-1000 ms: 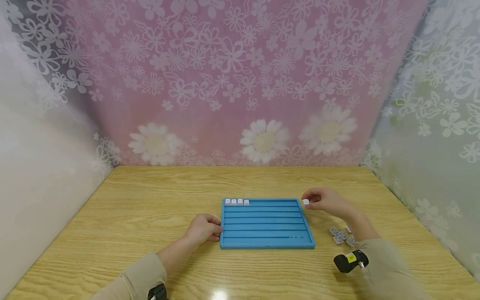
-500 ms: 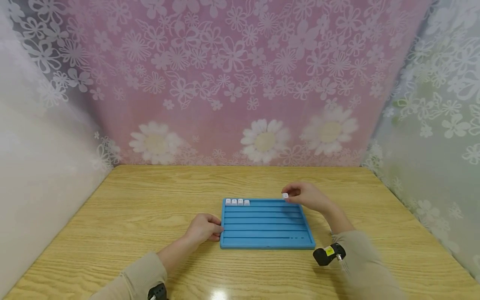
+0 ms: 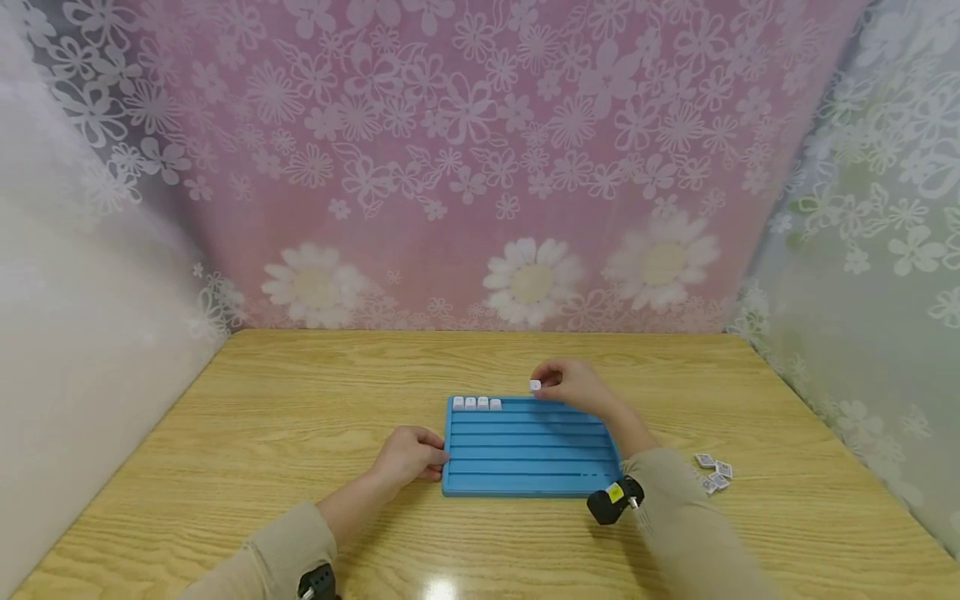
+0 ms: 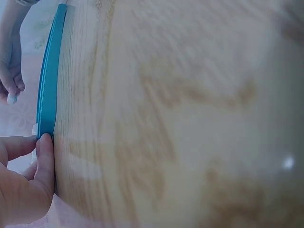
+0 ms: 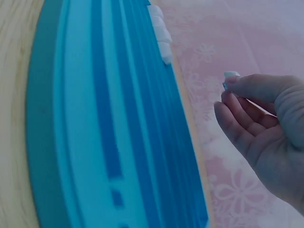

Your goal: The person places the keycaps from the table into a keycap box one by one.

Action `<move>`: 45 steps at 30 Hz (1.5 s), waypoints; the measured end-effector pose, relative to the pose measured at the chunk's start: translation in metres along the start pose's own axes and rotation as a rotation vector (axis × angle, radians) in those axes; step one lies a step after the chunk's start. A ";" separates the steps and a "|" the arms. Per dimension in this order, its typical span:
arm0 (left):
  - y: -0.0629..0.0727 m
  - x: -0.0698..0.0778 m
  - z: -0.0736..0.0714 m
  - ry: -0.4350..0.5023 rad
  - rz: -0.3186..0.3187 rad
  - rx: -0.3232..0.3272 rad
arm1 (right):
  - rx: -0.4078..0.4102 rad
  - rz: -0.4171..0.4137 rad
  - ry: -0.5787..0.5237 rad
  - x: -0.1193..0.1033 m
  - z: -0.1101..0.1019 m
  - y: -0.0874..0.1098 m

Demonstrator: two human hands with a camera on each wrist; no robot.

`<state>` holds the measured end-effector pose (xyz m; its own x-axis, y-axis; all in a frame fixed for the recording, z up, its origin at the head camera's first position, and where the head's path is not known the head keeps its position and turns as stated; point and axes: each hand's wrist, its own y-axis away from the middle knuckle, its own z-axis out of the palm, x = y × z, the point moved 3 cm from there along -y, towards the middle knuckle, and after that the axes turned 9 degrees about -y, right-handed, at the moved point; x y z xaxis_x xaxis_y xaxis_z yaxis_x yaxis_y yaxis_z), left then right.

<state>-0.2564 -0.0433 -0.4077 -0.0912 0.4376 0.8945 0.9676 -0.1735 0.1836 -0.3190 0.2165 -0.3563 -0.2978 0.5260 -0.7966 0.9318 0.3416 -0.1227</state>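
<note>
- Nearest, a small black camera (image 3: 317, 581) is strapped at the left sleeve (image 3: 281, 550), and another black camera (image 3: 606, 505) at the right wrist, presumably placed there to look at each hand's work.
- The left hand (image 3: 408, 456) pinches the left edge of the shallow, ridged blue tray (image 3: 517, 485), near its near left corner; thumb and fingers are closed on the edge, probably to steady it.
- The tray lies flat on the yellow wood-grain table (image 3: 375, 375), its long ridges running left to right, apparently shaped to keep small pieces in rows.
- To the right, small square grey-white keycaps (image 3: 717, 480) lie loose in a cluster (the sleeve may hide some), within easy reach of the right arm.
- Along the far left of the tray, four white keycaps (image 3: 482, 403) sit side by side in the farthest row.
- Above the tray's far edge, the right hand (image 3: 573, 386) pinches one white keycap (image 3: 535, 386) by thumb and fingertips, a grip suited to so small a piece.
</note>
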 end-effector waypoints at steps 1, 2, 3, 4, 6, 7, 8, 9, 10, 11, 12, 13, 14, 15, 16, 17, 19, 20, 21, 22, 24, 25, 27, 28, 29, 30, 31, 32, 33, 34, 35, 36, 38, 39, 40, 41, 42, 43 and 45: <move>0.000 0.000 0.000 -0.001 -0.001 0.000 | -0.001 -0.002 0.012 0.000 0.003 -0.002; 0.000 0.000 0.000 -0.002 -0.003 0.001 | -0.004 -0.005 0.025 0.000 0.005 -0.003; 0.000 0.000 0.000 -0.005 -0.003 0.001 | -0.002 -0.002 0.036 0.001 0.008 -0.005; 0.000 0.000 0.000 -0.005 -0.004 0.001 | -0.004 -0.002 0.046 0.001 0.011 -0.007; 0.000 -0.001 0.000 -0.006 -0.005 0.001 | -0.010 -0.010 0.066 0.002 0.015 -0.009; 0.000 -0.001 0.000 -0.005 -0.004 0.000 | -0.015 -0.012 0.069 0.003 0.017 -0.011; 0.000 -0.001 0.000 -0.003 -0.004 0.001 | -0.020 -0.020 0.075 0.003 0.019 -0.012; 0.000 -0.001 0.000 -0.002 -0.003 0.000 | -0.022 -0.022 0.078 0.003 0.021 -0.013; 0.000 -0.001 0.000 0.000 -0.004 0.000 | -0.026 -0.026 0.082 0.004 0.023 -0.014; 0.000 -0.001 0.000 0.000 -0.005 0.000 | -0.029 -0.029 0.083 0.004 0.024 -0.015; 0.000 -0.001 0.000 -0.001 -0.005 -0.001 | -0.031 -0.028 0.089 0.004 0.026 -0.016; 0.000 -0.001 0.000 -0.003 -0.006 -0.002 | -0.031 -0.022 0.090 0.004 0.027 -0.016; 0.000 0.000 0.000 -0.005 -0.006 -0.002 | -0.032 -0.013 0.096 0.004 0.029 -0.017; 0.000 0.000 0.000 -0.007 -0.005 -0.004 | -0.032 -0.002 0.097 0.005 0.031 -0.018; 0.000 0.000 0.000 -0.008 -0.005 -0.006 | -0.033 0.005 0.102 0.005 0.032 -0.018; 0.000 -0.001 0.000 -0.008 -0.004 -0.007 | -0.036 0.014 0.106 0.005 0.034 -0.018; 0.000 -0.001 0.000 -0.008 -0.004 -0.009 | -0.040 0.036 0.114 0.006 0.037 -0.019; 0.000 -0.001 0.000 -0.007 -0.004 -0.010 | -0.041 0.048 0.115 0.006 0.038 -0.019; 0.000 -0.001 0.000 -0.005 -0.003 -0.011 | -0.042 0.052 0.119 0.006 0.039 -0.019; 0.000 -0.001 0.000 -0.004 -0.004 -0.011 | -0.042 0.060 0.122 0.006 0.040 -0.019; 0.000 -0.001 0.000 -0.004 -0.006 -0.010 | -0.043 0.069 0.131 0.007 0.041 -0.020; -0.001 -0.002 0.000 -0.003 -0.004 -0.010 | -0.044 0.071 0.138 0.007 0.042 -0.021; -0.001 -0.002 0.000 -0.003 -0.005 -0.011 | -0.046 0.072 0.155 0.006 0.043 -0.022; -0.002 -0.002 0.000 -0.002 -0.007 -0.010 | -0.047 0.074 0.163 0.006 0.043 -0.023; -0.002 -0.002 0.000 -0.002 -0.005 -0.010 | -0.046 0.072 0.179 0.006 0.044 -0.024; -0.002 -0.002 0.000 -0.002 -0.005 -0.010 | -0.046 0.072 0.190 0.006 0.044 -0.024; -0.003 -0.002 0.000 -0.003 -0.006 -0.011 | -0.046 0.074 0.199 0.006 0.044 -0.025; -0.003 -0.002 0.000 -0.003 -0.009 -0.011 | -0.045 0.073 0.204 0.007 0.043 -0.025; -0.003 -0.001 0.000 -0.004 -0.011 -0.011 | -0.046 0.078 0.208 0.007 0.044 -0.025; -0.003 -0.001 0.000 -0.004 -0.010 -0.012 | -0.049 0.074 0.208 0.007 0.043 -0.026; -0.004 -0.001 0.000 -0.007 -0.008 -0.013 | -0.051 0.069 0.209 0.008 0.043 -0.026; -0.004 -0.001 0.000 -0.006 -0.011 -0.014 | -0.055 0.073 0.204 0.008 0.043 -0.026; -0.004 -0.001 0.000 -0.006 -0.012 -0.014 | -0.058 0.049 0.199 0.017 0.044 -0.030; -0.004 -0.001 0.000 -0.006 -0.012 -0.014 | -0.059 0.050 0.200 0.017 0.044 -0.030; -0.004 -0.001 0.000 -0.008 -0.012 -0.014 | -0.059 0.055 0.196 0.017 0.044 -0.031; -0.004 -0.001 -0.001 -0.009 -0.012 -0.013 | -0.058 0.063 0.196 0.017 0.044 -0.031; -0.004 -0.001 -0.001 -0.008 -0.016 -0.011 | -0.057 0.074 0.187 0.017 0.044 -0.031; -0.003 -0.001 -0.001 -0.010 -0.015 -0.009 | -0.056 0.080 0.180 0.016 0.045 -0.031; -0.003 -0.001 -0.001 -0.012 -0.015 -0.008 | -0.053 0.122 0.167 0.007 0.044 -0.026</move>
<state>-0.2589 -0.0439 -0.4092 -0.1030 0.4507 0.8867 0.9643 -0.1736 0.2002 -0.3363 0.1766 -0.3848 -0.2181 0.6864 -0.6937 0.9521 0.3059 0.0034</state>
